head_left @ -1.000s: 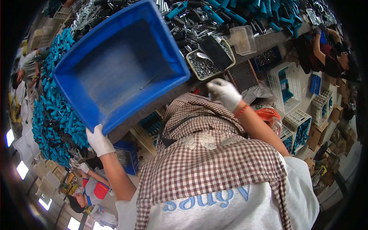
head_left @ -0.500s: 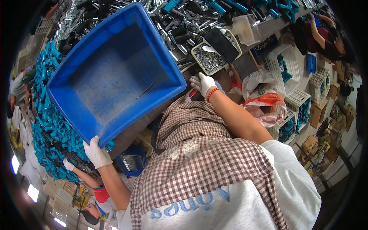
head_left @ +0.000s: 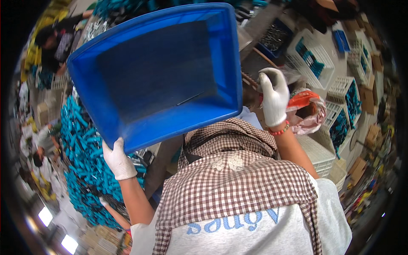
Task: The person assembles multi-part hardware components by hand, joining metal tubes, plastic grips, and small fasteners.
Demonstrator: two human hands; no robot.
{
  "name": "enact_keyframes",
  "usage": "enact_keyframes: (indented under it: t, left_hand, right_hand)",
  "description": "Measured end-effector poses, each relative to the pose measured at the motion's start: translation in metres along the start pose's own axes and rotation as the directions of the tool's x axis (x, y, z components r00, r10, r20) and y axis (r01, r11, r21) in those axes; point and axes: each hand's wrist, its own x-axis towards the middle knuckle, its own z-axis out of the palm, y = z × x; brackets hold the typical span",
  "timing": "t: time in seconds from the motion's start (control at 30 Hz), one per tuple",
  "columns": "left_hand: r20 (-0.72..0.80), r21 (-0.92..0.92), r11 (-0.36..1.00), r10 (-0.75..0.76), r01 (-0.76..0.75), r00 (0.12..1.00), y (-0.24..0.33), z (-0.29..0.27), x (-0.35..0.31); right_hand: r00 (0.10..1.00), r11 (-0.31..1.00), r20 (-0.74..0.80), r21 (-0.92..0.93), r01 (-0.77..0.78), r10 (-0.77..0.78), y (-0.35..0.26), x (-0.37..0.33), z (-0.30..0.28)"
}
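Note:
My left hand (head_left: 119,159), in a white glove, grips the near left corner of a large blue plastic bin (head_left: 161,138), with the thumb over its rim. The bin is tilted so that its inside faces me. A thin dark rod (head_left: 190,99) lies in it along the near wall. To the right of the bin, apart from its rim, is my gloved right hand (head_left: 275,100), raised with loosely curled fingers. A gap shows between thumb and fingers, and I see nothing held there.
Teal tool parts (head_left: 85,170) are heaped at the left, where another person's gloved hand (head_left: 103,201) reaches in. On the right stand a blue tray of metal parts (head_left: 276,38), white crates (head_left: 312,59) holding teal parts, and an orange-and-white sack (head_left: 306,108).
The bin has shifted right and now covers the tub of small metal parts. My right hand has moved right and up, and its fingers have gone from stretched to curled.

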Motion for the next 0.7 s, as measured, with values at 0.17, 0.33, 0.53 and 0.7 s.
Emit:
enact_keyframes:
  t: [0.17,0.33,0.53,0.7]
  left_hand:
    - [0.347,0.150,0.968,0.140,-0.202,0.927,0.046,0.117,-0.039]
    - [0.703,0.146,0.904,0.191,-0.402,0.685,0.050,0.234,-0.088]
    - [0.883,0.105,0.869,0.142,-0.483,0.448,0.057,0.323,-0.147]
    - [0.955,0.055,0.821,0.123,-0.568,0.270,0.069,0.366,-0.175]
  right_hand:
    - [0.800,0.746,0.440,-0.344,0.570,-0.408,-0.038,0.012,-0.084]
    - [0.870,0.549,0.482,-0.758,0.354,0.105,0.059,0.006,-0.144]
    - [0.842,0.633,0.321,-0.774,-0.030,0.433,0.097,-0.021,-0.217]
    - [0.821,0.671,0.249,-0.713,-0.204,0.515,0.111,-0.038,-0.243]
